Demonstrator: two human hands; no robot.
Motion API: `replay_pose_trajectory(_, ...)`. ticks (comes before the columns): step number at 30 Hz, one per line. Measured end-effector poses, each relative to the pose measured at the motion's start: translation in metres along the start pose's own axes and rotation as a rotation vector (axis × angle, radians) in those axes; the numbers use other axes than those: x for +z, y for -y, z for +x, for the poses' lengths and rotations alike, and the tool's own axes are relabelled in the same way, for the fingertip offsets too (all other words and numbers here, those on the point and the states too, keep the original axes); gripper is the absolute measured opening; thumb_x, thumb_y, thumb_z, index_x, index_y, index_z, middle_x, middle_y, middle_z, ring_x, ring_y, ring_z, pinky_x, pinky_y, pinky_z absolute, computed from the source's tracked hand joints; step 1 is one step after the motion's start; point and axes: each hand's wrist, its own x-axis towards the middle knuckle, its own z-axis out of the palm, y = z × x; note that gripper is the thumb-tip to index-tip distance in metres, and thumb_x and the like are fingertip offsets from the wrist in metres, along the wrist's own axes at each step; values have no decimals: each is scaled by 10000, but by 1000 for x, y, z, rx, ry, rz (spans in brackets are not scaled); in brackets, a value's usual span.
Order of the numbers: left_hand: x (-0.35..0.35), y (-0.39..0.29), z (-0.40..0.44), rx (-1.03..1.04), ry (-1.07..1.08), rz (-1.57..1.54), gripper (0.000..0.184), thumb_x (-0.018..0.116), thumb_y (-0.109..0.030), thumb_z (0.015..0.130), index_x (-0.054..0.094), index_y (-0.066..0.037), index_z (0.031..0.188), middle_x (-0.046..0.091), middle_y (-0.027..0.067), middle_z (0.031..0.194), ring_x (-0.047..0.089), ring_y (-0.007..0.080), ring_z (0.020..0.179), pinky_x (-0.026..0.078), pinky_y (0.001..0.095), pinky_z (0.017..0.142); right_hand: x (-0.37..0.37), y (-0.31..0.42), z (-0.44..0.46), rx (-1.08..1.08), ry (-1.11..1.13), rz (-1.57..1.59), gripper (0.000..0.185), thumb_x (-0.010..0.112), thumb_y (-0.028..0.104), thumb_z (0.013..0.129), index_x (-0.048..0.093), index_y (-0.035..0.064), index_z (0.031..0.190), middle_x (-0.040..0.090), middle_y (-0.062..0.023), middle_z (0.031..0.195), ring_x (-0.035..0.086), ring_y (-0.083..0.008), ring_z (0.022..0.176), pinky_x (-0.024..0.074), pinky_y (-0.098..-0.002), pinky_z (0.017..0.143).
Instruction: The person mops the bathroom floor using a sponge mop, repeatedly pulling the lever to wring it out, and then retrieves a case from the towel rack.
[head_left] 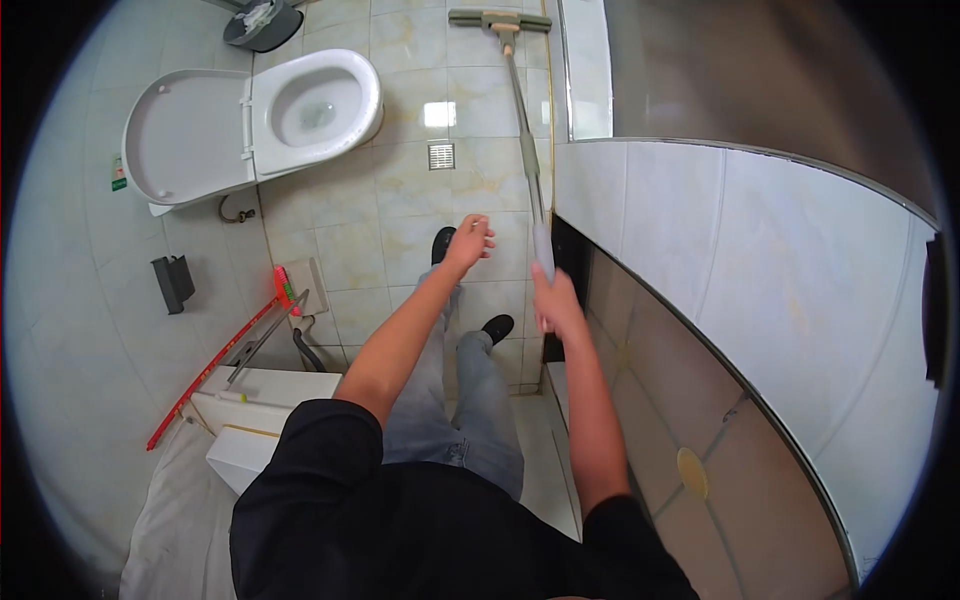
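Note:
My right hand (558, 302) is wrapped around the grip end of a mop (530, 150). The mop's long pole stretches away from me, and its wide head (500, 20) rests on the tiled floor (400, 200) at the far end. My left hand (470, 243) hangs above the floor, left of the pole and apart from it. Its fingers are loosely bent and spread, with nothing in them.
A white toilet (370, 110) with raised lid stands at left, beyond it a grey bin (268, 28). A floor drain (441, 156) lies left of the pole. A red strip (215, 370) leans by a white cabinet (270, 385). Tiled wall (650, 190) borders the right.

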Motion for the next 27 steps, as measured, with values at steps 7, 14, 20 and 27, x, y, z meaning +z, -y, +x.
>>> replay_pose_trajectory(7, -58, 42, -40, -140, -35, 393, 297, 477, -322, 973, 565, -43, 1026, 658, 91, 872, 637, 183, 686, 519, 340, 589, 69, 45, 87, -95, -51, -41, 520, 564, 436, 956, 573, -80, 886, 646, -218, 649, 650, -324, 473, 519, -440, 461)
replay_pose_trajectory(14, -9, 122, -78, 113, -12, 998, 357, 562, -296, 917, 559, -27, 1152, 684, 241, 993, 638, 396, 1024, 500, 462, 896, 25, -144, -52, -13, -20, -132, 489, 590, 415, 940, 527, -56, 1052, 674, -293, 834, 680, -413, 600, 541, -486, 522)
replay_pose_trajectory(20, 118, 151, -181, 604, 221, 1327, 734, 718, -138, 742, 438, -142, 1420, 368, 265, 1451, 467, 444, 1277, 396, 514, 1068, -51, -327, -229, 58, -31, -431, 494, 608, 441, 934, 534, -24, 1082, 659, -323, 917, 640, -506, 916, 515, -557, 758)
replay_pose_trajectory(27, 160, 217, -217, 819, 948, 1535, 306, 710, -292, 628, 684, -125, 883, 650, 76, 943, 592, 261, 1041, 371, 448, 1033, -84, -331, -346, 226, -38, -505, 484, 614, 480, 922, 575, 58, 1155, 680, -277, 848, 668, -480, 839, 522, -547, 719)
